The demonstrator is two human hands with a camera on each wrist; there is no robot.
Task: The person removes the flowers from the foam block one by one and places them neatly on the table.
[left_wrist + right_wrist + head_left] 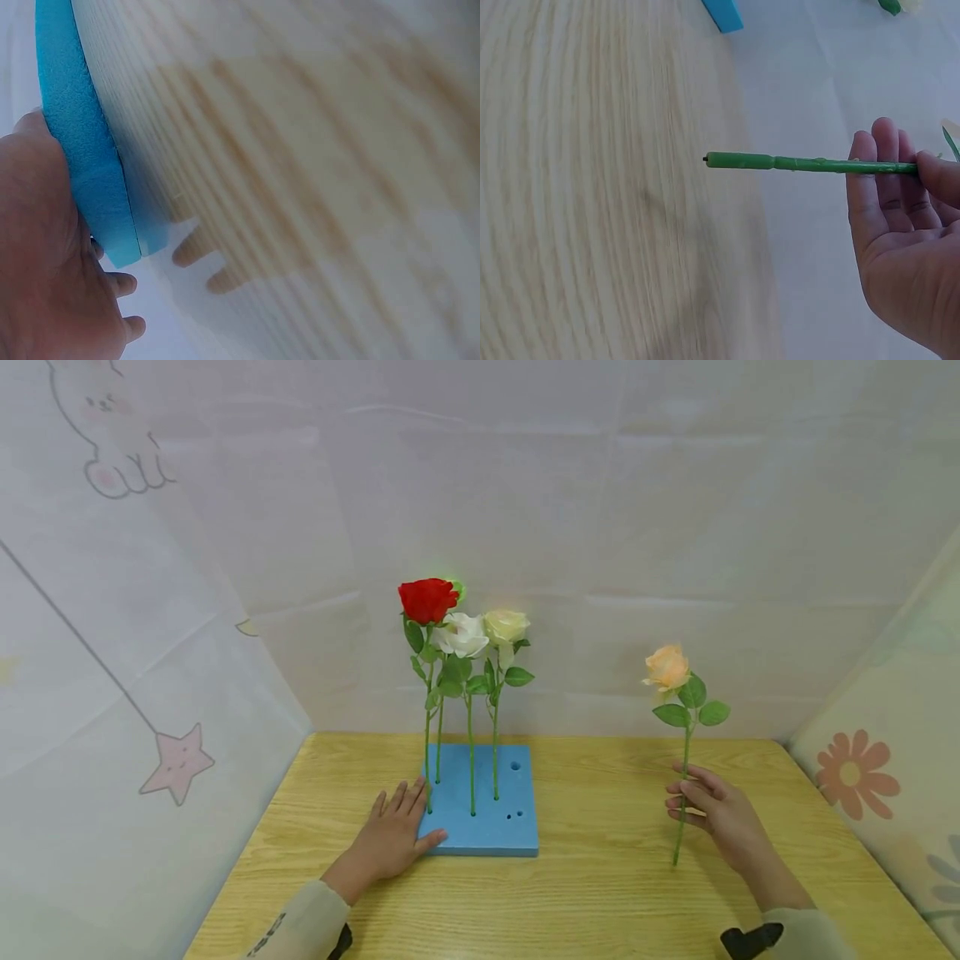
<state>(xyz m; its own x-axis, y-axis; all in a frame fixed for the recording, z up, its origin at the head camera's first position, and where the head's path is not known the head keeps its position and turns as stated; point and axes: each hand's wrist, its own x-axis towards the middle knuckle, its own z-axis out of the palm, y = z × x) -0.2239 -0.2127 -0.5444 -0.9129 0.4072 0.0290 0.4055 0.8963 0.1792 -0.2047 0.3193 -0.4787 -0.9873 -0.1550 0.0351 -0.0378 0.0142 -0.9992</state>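
The left hand (390, 839) lies spread against the blue block (459, 835), likely steadying it, while near the right edge of the counter (600, 810) the right hand (723, 822) pinches the peach rose (667, 668) by its stem (686, 747), lower end (739, 160) free, and the block keeps four flowers (461, 636) upright toward the back edge.

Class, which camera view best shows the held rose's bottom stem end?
The right wrist view: the stem end appears large and unobstructed. The head view shows it small; the left wrist view doesn't show it.
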